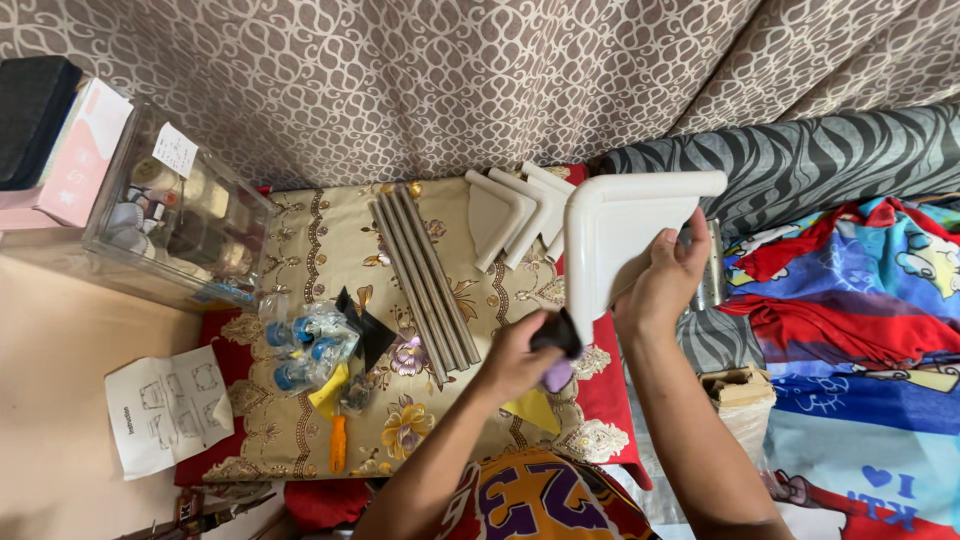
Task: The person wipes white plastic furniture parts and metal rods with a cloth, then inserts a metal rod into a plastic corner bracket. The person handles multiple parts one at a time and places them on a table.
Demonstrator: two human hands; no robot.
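**Both hands on the white corner shelf**

Right now I have my right hand [662, 285] wrapped around the flat underside of the cream-white, fan-shaped plastic corner shelf [615, 235], held up between the two hands. My left hand [515, 358] is closed on a dark cap-like piece [557, 332] pressed against the shelf's lower leg end, with something purple tucked beneath it. I judge the shelf light, rigid and rather smooth, so it is best gripped by its thick rim or legs, not the thin panel. Just beyond my left hand lie grey-beige straight tubes [422, 285] on the floral gold cloth [330, 250]; three more matching corner shelves [515, 215] are stacked just behind. Farther left sit bagged blue fittings [300, 345], an orange-handled screwdriver [338, 443] and a printed instruction sheet [168, 408].
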